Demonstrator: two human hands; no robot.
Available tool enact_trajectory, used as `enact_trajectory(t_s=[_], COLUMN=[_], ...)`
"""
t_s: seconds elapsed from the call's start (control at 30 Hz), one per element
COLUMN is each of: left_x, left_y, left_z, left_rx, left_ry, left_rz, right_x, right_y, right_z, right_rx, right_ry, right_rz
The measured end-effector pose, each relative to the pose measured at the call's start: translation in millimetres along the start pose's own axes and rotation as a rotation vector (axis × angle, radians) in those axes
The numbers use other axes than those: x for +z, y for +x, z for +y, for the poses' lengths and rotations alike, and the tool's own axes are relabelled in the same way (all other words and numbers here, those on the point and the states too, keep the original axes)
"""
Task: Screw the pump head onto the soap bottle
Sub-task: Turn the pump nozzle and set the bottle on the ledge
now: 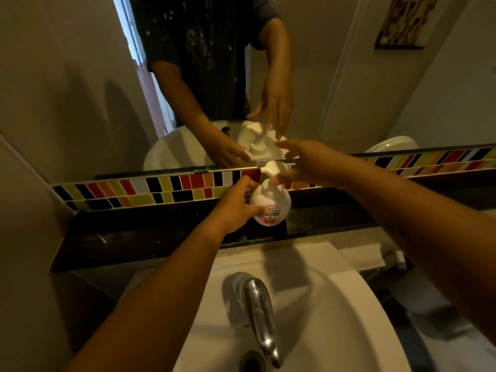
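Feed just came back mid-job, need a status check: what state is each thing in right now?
bottle: upright on the dark ledge, held by the left hand.
pump head: seated on the bottle; how tight, cannot tell.
left hand: gripping the bottle's side.
right hand: fingers spread, fingertips at the pump head.
tap: no water running.

Left hand [236, 208] wraps left side of white soap bottle [271, 204], fingers on its shoulder and label. Bottle upright on dark ledge [150, 237], just right of left hand. Pump head [271, 173] sits on bottle neck, nozzle pointing left. Right hand [308, 162] just right of pump head, fingers spread, fingertips [276, 179] at pump head; contact unclear. Mirror [349, 76] beyond both hands. Colored tile strip [150, 187] behind left hand. Chrome faucet [259, 312] and white sink [335, 304] below hands.
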State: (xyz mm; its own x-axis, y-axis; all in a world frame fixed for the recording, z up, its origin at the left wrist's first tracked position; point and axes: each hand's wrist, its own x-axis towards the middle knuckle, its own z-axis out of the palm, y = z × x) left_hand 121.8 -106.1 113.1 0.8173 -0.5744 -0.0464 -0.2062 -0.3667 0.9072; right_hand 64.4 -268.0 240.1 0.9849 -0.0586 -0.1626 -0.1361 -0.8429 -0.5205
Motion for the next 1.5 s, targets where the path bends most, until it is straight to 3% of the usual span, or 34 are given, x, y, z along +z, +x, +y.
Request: enact_trajectory(t_s=[0.2,0.37,0.57,0.67,0.77,0.83,1.07,1.5], left_x=[0,0,-2,-4,-5,-4,-3,-4], left_y=[-2,-2,1,2,2,1,-2,3], left_z=[1,2,3,3,3,3,6,0], left_rx=[0.012,0.008,0.013,0.008,0.007,0.012,0.026,0.011], left_ry=[0.016,0.013,0.062,0.064,0.049,0.03,0.029,0.018], left_rz=[0.002,-0.007,-0.016,-0.025,-0.04,-0.04,-0.024,-0.031], right_x=[31,35,18,7,0,2,35,30], right_y=[-7,-5,-5,-3,-1,-3,-4,-8], right_z=[0,-1,11,6,4,5,5,19], right_rx=[0.051,0.027,-0.048,0.023,0.0,-0.011,-0.02,-0.047], right_ry=[0.028,-0.012,0.039,0.217,0.061,-0.015,0.008,0.123], right_rz=[0.173,0.207,0.012,-0.165,-0.216,-0.176,0.21,0.099])
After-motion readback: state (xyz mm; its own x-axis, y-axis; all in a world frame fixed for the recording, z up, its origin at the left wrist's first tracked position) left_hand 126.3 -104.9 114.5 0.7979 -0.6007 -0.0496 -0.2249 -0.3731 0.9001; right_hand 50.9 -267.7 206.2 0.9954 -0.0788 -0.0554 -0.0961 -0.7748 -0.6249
